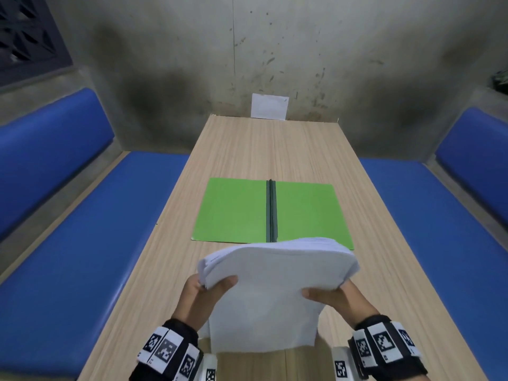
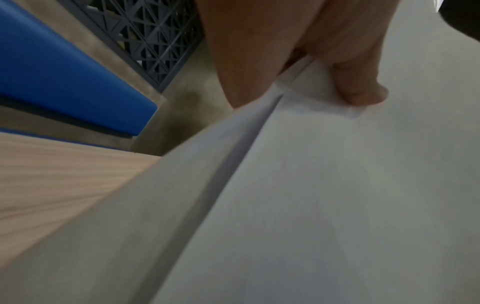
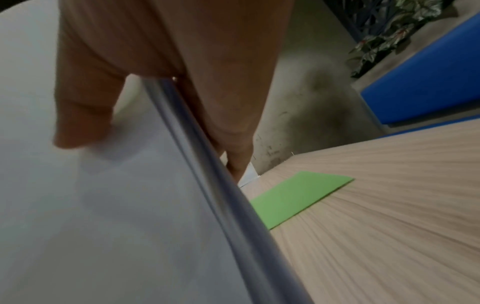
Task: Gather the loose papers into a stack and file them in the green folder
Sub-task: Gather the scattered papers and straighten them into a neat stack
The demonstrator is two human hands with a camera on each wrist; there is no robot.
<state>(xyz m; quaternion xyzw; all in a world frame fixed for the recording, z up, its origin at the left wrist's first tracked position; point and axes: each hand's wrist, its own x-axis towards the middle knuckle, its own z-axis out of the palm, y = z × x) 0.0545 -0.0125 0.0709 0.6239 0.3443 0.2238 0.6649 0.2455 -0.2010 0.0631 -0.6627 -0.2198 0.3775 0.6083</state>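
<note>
A thick stack of white papers (image 1: 272,292) is held up above the near part of the table, its top edge bending forward toward the folder. My left hand (image 1: 203,295) grips the stack's left side, thumb on the near face. My right hand (image 1: 335,295) grips the right side the same way. The green folder (image 1: 233,210) lies open and flat in the middle of the table, its dark spine (image 1: 271,210) running away from me. In the wrist views the paper stack (image 2: 324,195) (image 3: 103,205) fills most of the frame, pinched between thumb and fingers; a corner of the folder (image 3: 298,197) shows beyond it.
The long wooden table (image 1: 247,149) runs to a concrete wall. A single white sheet (image 1: 269,106) leans against the wall at the table's far end. Blue padded benches (image 1: 90,243) (image 1: 445,229) flank the table on both sides.
</note>
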